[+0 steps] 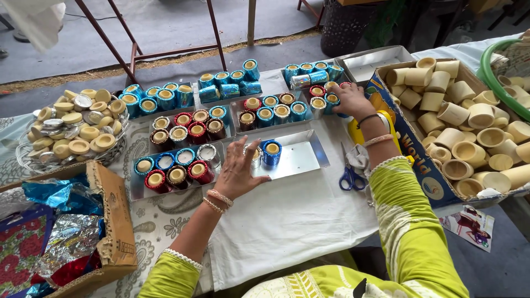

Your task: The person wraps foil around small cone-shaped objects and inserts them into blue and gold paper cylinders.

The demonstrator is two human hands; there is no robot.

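My left hand rests with fingers spread on the near silver tray, beside a blue foil-wrapped cup and a silver one half hidden behind my fingers. My right hand reaches to the far end of another tray, its fingers closed around a blue foil-wrapped cup there. Rows of red, blue, brown and silver wrapped cups fill the trays between my hands.
A wire basket of plain and foil-covered cups stands at left. A cardboard box of foil sheets sits near left. A big box of plain cups is at right. Blue scissors lie on the white cloth.
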